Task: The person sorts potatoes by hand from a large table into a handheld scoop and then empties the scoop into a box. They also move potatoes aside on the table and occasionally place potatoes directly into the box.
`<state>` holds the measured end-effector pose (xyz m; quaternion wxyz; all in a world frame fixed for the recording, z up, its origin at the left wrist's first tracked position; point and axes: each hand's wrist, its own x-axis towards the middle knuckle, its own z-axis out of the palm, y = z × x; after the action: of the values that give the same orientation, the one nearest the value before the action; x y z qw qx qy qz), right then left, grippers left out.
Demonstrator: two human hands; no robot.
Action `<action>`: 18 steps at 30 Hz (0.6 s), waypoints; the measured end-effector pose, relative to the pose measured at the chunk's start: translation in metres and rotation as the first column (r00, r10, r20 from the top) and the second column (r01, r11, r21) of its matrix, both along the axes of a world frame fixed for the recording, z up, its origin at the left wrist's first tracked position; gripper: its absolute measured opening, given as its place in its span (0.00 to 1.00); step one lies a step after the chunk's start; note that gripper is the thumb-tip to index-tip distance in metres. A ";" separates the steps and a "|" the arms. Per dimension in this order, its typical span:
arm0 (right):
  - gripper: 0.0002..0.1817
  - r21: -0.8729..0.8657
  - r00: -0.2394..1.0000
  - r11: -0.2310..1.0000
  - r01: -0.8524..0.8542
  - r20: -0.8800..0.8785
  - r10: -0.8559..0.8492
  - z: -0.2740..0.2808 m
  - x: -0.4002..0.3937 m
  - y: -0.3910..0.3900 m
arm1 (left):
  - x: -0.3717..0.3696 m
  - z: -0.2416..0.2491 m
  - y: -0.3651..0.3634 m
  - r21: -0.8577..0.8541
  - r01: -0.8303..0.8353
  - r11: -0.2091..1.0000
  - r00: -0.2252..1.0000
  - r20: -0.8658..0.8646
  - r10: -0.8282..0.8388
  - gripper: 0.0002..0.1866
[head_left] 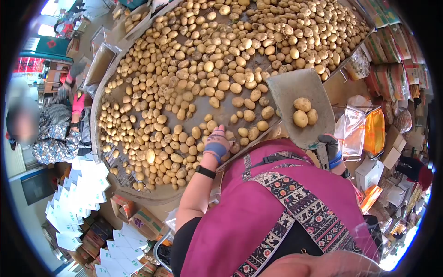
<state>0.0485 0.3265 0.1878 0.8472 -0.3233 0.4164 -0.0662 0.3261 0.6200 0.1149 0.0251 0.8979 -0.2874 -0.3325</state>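
Note:
Many potatoes (217, 69) lie spread over a large table (121, 188) with a raised rim. At its near edge, my left hand (216, 144), in a blue and pink glove, rests among potatoes, fingers extended, with one potato beside its thumb side. My right hand (331, 150), in a dark and blue glove, is wrapped round the handle of a metal scoop (318, 87). Three potatoes (304, 112) sit on the scoop's flat blade, which overlaps the table's right edge.
A co-worker (60, 127) with a pink glove stands at the left side. White folded sheets (76, 203) and a cardboard box (146, 224) are at the lower left. An orange bag (374, 131) and stacked cartons (390, 81) stand at the right.

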 end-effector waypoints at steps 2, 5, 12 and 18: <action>0.21 0.105 0.994 0.993 0.049 0.087 -0.059 -0.007 -0.006 -0.004 | 0.014 -0.007 0.004 -0.117 -0.254 0.960 0.966 -0.079 0.245 0.36; 0.22 0.068 0.996 0.994 0.085 0.029 -0.087 -0.002 -0.013 -0.009 | 0.031 -0.004 0.005 -0.298 -0.847 0.440 0.421 -0.881 0.214 0.29; 0.24 0.072 0.992 0.992 0.108 0.063 -0.113 0.017 -0.005 -0.007 | 0.025 0.089 -0.047 0.004 -0.995 0.101 -0.045 -0.911 -0.410 0.29; 0.22 0.198 0.987 0.970 0.143 0.041 -0.154 0.006 -0.009 0.003 | 0.016 0.027 -0.058 -0.295 -0.922 0.252 0.237 -0.942 -0.239 0.21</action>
<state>0.0395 0.3291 0.1933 0.8788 -0.2047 0.4199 -0.0977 0.3420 0.5621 0.1420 0.7492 0.4087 -0.0639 -0.5172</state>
